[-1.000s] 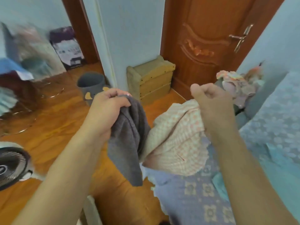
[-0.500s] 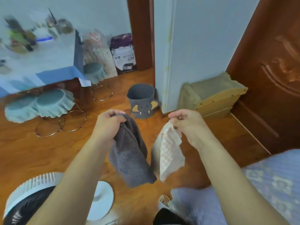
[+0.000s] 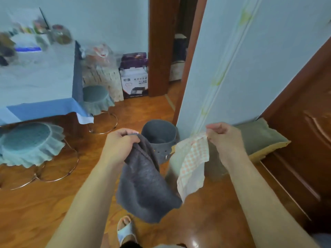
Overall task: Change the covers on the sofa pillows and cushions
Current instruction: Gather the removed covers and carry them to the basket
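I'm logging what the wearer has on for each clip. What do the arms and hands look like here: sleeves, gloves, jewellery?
Both forearms are bare up to the frame's bottom edge: no sleeves show. The left hand and right hand wear no gloves, and no rings, watch or bracelets are visible. Nails look short and unpainted.

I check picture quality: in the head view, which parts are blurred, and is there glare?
Head view: the table top at upper left is smeared; the grey cloth and checked cloth are fairly sharp; glare on the wooden floor at the bottom; the door frame bends from the wide lens.
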